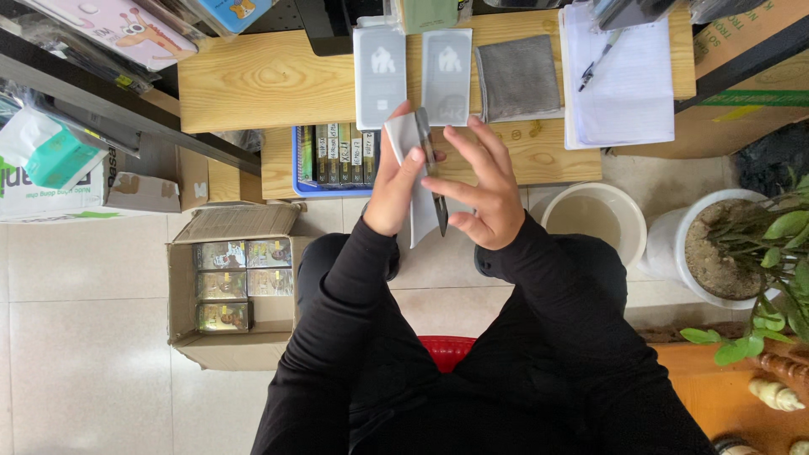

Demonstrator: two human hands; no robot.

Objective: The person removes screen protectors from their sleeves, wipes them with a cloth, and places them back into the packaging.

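Left hand gripping a grey wiping cloth against a dark phone, right hand fingers spread, pinching the phone's edges, above the wooden desk

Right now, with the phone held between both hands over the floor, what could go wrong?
1. The phone is held edge-on by fingertips only, above the tiled floor; a slip of the right hand or left hand could likely drop it.
2. The pale cloth hangs loose under the phone and may slide off.
3. The open bucket stands close to the right; a dropped item could perhaps land in it.
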